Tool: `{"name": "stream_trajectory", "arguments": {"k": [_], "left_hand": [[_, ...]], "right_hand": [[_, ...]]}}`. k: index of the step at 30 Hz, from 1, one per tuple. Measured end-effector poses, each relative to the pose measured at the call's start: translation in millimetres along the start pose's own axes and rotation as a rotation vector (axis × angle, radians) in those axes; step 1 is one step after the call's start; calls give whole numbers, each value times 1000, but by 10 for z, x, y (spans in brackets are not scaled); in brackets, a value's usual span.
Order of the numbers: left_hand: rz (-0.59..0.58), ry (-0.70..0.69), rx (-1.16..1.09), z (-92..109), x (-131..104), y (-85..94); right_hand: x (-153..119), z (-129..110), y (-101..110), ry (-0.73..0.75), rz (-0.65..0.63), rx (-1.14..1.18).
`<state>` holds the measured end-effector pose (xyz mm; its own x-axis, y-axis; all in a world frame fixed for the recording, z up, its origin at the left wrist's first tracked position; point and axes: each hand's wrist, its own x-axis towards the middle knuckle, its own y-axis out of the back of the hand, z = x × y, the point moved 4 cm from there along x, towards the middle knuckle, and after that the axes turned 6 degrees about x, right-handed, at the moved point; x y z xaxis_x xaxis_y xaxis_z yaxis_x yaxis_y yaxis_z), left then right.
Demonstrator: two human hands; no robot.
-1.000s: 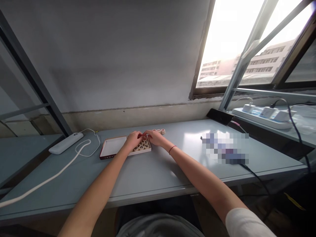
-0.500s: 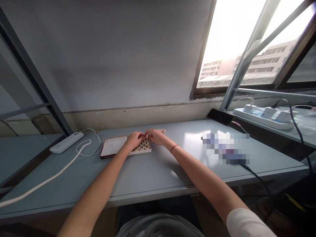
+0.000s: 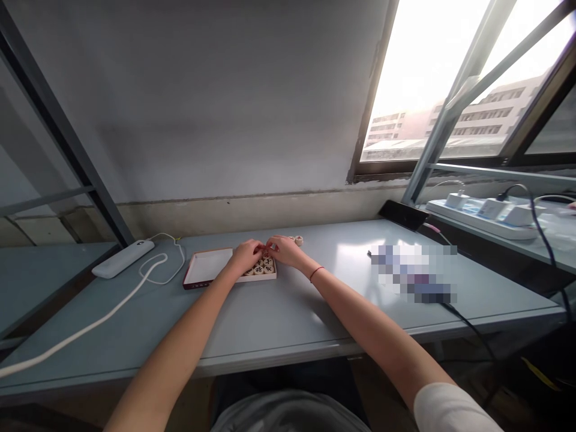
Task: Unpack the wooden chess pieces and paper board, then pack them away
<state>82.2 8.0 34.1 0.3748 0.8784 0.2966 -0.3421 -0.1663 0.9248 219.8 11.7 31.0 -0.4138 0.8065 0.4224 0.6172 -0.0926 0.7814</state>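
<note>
Several round xiangqi pieces [image 3: 258, 270], pale with dark or red characters, lie in a white shallow box [image 3: 270, 276]. Against the box's left side is its lid [image 3: 209, 267], white inside with a dark red edge. My left hand [image 3: 245, 256] reaches over the box from the left, fingers bent and pinched at the far pieces. My right hand [image 3: 283, 249], with a red string on the wrist, meets it at the far right corner, its thumb and fingertips closed on a piece. The fingertips nearly touch and partly hide what they hold. Beyond the right hand, a few loose pieces [image 3: 299, 240] rest on the desk.
A white power strip [image 3: 123, 259] with a long white cord lies at the left of the desk [image 3: 288, 324]. To the right are a blurred-out item [image 3: 414, 273] with a black cable and a dark object [image 3: 402, 213]. Another power strip [image 3: 481, 219] holds plugged-in chargers.
Both hands stay at the far end of the box, with only slight finger movement. The red-marked piece by the fingertips is more covered now. The whole view has shifted slightly.
</note>
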Motion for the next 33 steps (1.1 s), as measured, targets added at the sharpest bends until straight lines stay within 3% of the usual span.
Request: {"name": "stream_trajectory", "arguments": {"k": [6,13,22,33], "left_hand": [[19,13,-18,-17,1,-10],[-19,-6,45,-25,-1,-42],[-111,47,218,-23,-19,-67],[-148,28,127,35,-27,-19]], "right_hand": [[-3,50,22,-215,56,141],[9,-1,-29,-84,23,22],[18,86,-111,-95,-58,-82],[43,118,-128,-123,-88,0]]}}
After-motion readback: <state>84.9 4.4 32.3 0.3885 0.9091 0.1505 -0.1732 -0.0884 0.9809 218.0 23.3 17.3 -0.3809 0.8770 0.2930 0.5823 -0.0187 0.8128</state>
